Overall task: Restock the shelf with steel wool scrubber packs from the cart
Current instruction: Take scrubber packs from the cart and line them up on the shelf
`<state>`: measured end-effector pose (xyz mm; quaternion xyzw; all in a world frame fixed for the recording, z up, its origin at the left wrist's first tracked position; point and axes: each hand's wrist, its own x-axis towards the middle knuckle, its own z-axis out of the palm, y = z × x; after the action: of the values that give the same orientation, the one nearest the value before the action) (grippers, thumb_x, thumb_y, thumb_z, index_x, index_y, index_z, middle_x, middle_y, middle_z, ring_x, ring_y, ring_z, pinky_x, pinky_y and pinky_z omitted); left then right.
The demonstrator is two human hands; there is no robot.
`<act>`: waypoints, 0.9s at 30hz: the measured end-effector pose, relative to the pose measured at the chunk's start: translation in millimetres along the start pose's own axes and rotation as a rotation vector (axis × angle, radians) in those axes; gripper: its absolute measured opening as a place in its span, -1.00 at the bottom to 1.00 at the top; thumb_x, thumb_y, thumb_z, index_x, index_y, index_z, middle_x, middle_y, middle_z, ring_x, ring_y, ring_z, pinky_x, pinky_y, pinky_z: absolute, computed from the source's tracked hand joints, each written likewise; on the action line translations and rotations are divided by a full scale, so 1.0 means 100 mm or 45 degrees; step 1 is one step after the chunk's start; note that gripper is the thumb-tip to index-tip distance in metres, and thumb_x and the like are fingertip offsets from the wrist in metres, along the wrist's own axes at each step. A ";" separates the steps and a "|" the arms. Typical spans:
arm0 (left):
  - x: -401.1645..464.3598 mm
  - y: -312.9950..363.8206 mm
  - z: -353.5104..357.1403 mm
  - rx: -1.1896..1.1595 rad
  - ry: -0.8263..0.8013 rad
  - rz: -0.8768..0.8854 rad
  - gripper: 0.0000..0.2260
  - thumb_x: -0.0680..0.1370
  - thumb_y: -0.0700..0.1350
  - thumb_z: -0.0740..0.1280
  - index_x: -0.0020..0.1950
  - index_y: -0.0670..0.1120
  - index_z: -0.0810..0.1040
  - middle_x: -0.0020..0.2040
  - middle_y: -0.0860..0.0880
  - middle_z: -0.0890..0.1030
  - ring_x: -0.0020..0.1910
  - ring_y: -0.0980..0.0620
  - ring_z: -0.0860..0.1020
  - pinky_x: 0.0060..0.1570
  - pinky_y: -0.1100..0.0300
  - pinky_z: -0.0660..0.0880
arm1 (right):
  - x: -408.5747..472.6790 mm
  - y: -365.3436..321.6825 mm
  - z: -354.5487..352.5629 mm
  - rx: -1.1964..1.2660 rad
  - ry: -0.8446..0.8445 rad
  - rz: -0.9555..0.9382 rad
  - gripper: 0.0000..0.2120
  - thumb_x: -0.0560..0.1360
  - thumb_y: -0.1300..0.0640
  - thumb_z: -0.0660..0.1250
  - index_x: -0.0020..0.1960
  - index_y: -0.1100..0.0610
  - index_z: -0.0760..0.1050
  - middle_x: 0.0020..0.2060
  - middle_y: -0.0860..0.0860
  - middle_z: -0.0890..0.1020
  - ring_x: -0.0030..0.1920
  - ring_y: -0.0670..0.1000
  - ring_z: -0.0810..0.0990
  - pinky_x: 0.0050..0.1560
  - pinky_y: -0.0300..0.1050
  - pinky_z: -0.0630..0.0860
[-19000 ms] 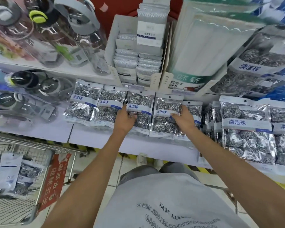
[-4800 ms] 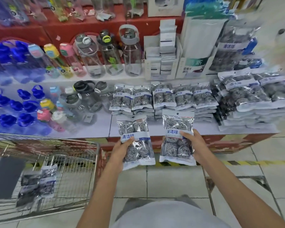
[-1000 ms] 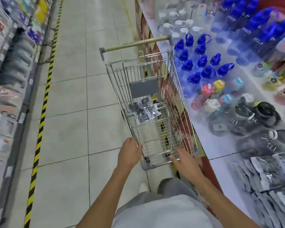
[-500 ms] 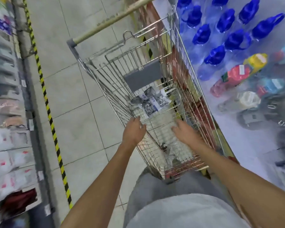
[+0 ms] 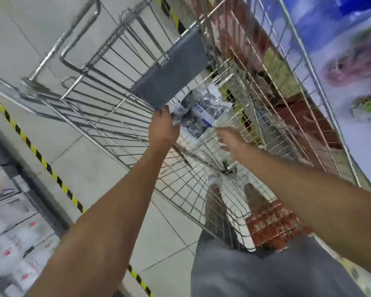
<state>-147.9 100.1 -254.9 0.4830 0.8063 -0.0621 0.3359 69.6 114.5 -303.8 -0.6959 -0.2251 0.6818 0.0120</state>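
Half a second earlier both hands had only been crossing the near rim of the wire shopping cart [image 5: 107,116]; now they were deep inside the basket at the centre of the frame, closing on the few steel wool scrubber packs [image 5: 198,113] lying on the cart floor just below the grey child-seat flap [image 5: 171,71]. The left hand [image 5: 163,130] reached with fingers extended, its fingertips at the near edge of the packs (whether they already touched was hidden by the hand itself). The right hand [image 5: 229,139] hung loosely spread and empty, just beside the packs' lower right. The shelf [image 5: 364,129] ran blurred along the right edge. By my reading, another pick-up was about to start, with the cart nearly emptied.
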 end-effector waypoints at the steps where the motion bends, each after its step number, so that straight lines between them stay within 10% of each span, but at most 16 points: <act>1: 0.10 -0.05 0.05 0.015 -0.046 0.007 -0.44 0.62 -0.08 0.38 0.56 -0.20 0.28 0.47 -0.21 0.41 0.44 -0.21 0.43 0.45 -0.12 0.43 | 0.12 0.00 0.08 0.056 0.019 0.038 -0.83 0.61 0.00 0.41 0.07 0.09 0.53 0.26 0.11 0.58 0.19 0.11 0.57 0.14 0.00 0.59; 6: 0.40 -0.21 0.26 0.005 -0.145 -0.039 -0.49 0.65 -0.03 0.37 0.54 -0.13 0.32 0.45 -0.21 0.46 0.41 -0.24 0.47 0.42 -0.17 0.44 | 0.62 -0.05 0.33 0.225 0.056 0.140 -0.58 0.55 0.01 0.49 0.33 0.16 0.51 0.21 0.08 0.58 0.11 0.04 0.57 0.01 -0.03 0.63; 16: 0.54 -0.19 0.44 -0.110 -0.114 -0.088 -0.53 0.64 0.01 0.38 0.53 0.02 0.39 0.30 -0.17 0.61 0.17 -0.18 0.65 0.24 -0.15 0.60 | 0.96 -0.06 0.47 0.415 0.124 0.158 -0.61 0.51 0.04 0.53 0.24 0.18 0.54 0.09 0.07 0.64 0.09 0.08 0.60 0.09 0.06 0.67; 23: 0.51 -0.20 0.39 -0.199 -0.129 -0.059 -0.52 0.67 0.14 0.31 0.54 -0.03 0.44 0.44 -0.14 0.56 0.35 -0.14 0.59 0.36 0.01 0.47 | 0.87 -0.08 0.31 0.382 0.161 0.111 -0.66 0.51 0.05 0.53 0.20 0.16 0.55 -0.07 0.00 0.64 -0.15 -0.03 0.55 -0.21 -0.16 0.51; 27: 0.25 -0.08 0.28 -0.438 -0.115 -0.148 -0.64 0.66 0.06 0.33 0.40 -0.06 0.56 0.20 -0.11 0.67 0.15 -0.10 0.63 0.15 0.08 0.54 | 0.59 0.00 -0.02 0.392 0.149 0.000 -0.82 0.52 0.06 0.52 0.05 0.04 0.57 -0.03 -0.02 0.65 -0.02 0.03 0.58 0.06 0.01 0.56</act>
<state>-148.7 102.3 -292.8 0.3678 0.8156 0.0359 0.4451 69.5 134.4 -359.7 -0.7245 -0.1170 0.6664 0.1316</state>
